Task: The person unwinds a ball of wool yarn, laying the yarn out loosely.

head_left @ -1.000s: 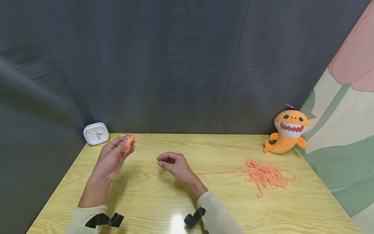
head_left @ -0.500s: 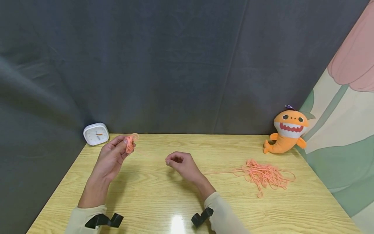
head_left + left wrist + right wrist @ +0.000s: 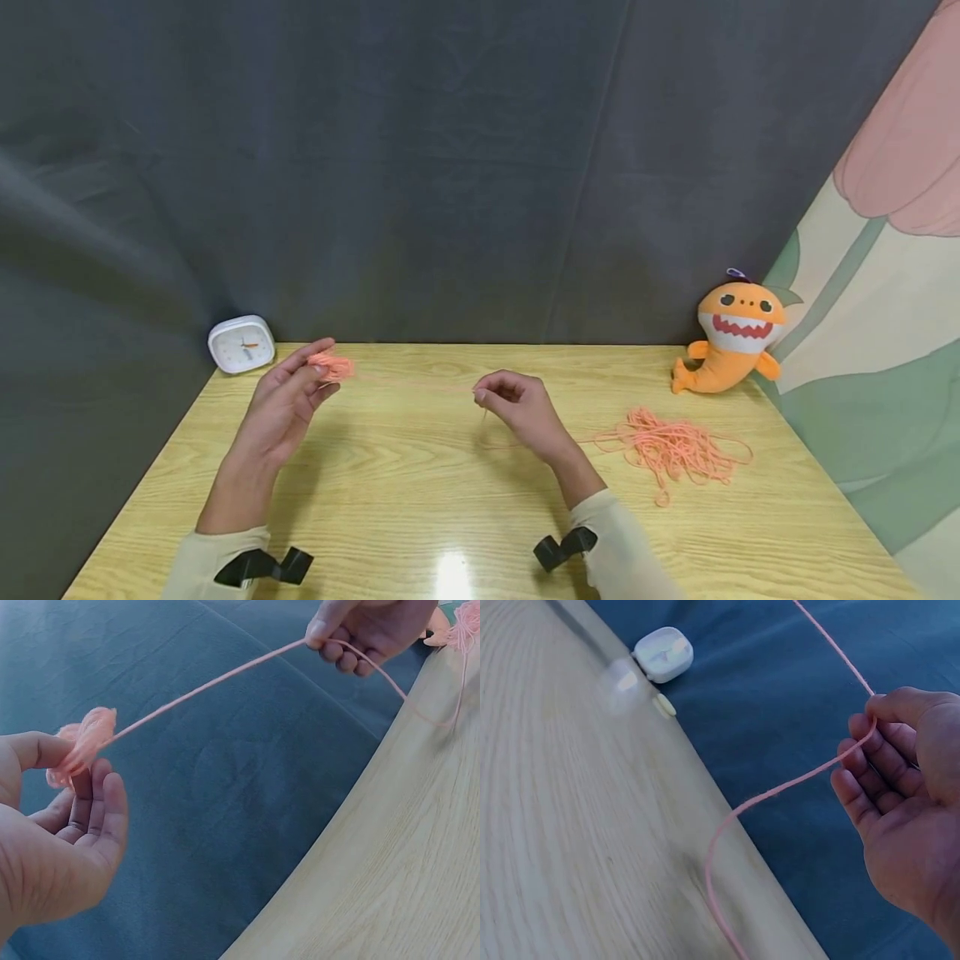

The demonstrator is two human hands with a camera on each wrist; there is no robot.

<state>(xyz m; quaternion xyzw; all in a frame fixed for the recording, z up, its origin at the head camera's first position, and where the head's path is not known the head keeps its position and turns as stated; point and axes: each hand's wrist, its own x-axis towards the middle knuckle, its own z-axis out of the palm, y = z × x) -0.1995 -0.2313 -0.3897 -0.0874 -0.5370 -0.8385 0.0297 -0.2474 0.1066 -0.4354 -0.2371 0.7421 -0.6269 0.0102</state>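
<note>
A small wound bundle of coral yarn [image 3: 330, 367] is pinched between the thumb and fingers of my left hand [image 3: 281, 408], above the table's left side. From it a single strand [image 3: 210, 685] runs taut to my right hand [image 3: 525, 412], which pinches it between thumb and fingertips. Past that pinch the yarn hangs in a slack curve, as the right wrist view shows [image 3: 776, 789]. It leads on to a loose, tangled heap of the same yarn [image 3: 678, 450] on the right of the table.
A white clock [image 3: 242, 344] stands at the table's back left corner. An orange shark plush [image 3: 731, 337] sits at the back right. Behind the wooden table [image 3: 390, 517] hangs a dark curtain [image 3: 450, 167], with a patterned cloth [image 3: 885, 358] on the right.
My right hand has moved right and slightly up, drawing the strand out longer from the left hand. The bundle in my left hand has turned from upright to roughly sideways. The heap stays put.
</note>
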